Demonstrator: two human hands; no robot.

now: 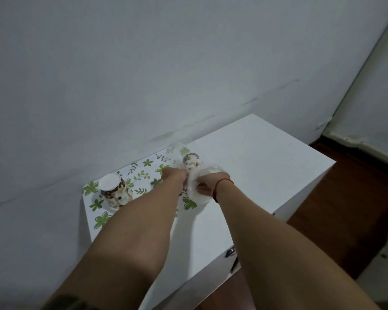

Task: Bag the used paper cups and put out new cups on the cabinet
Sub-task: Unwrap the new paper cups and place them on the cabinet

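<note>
Both hands pinch the bag (189,175): left hand (174,173), right hand (207,183). Cup (192,163) inside, far of fingers; second cup (114,193) left, nearer left hand.

home room | white cabinet (244,171) | plain wall (143,63) | wood floor (356,198)

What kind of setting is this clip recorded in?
Probably a plain room in a home or rented lodging: a white cabinet against a scuffed painted wall, dark wood flooring, and a leaf-print mat holding an upturned paper cup.
</note>
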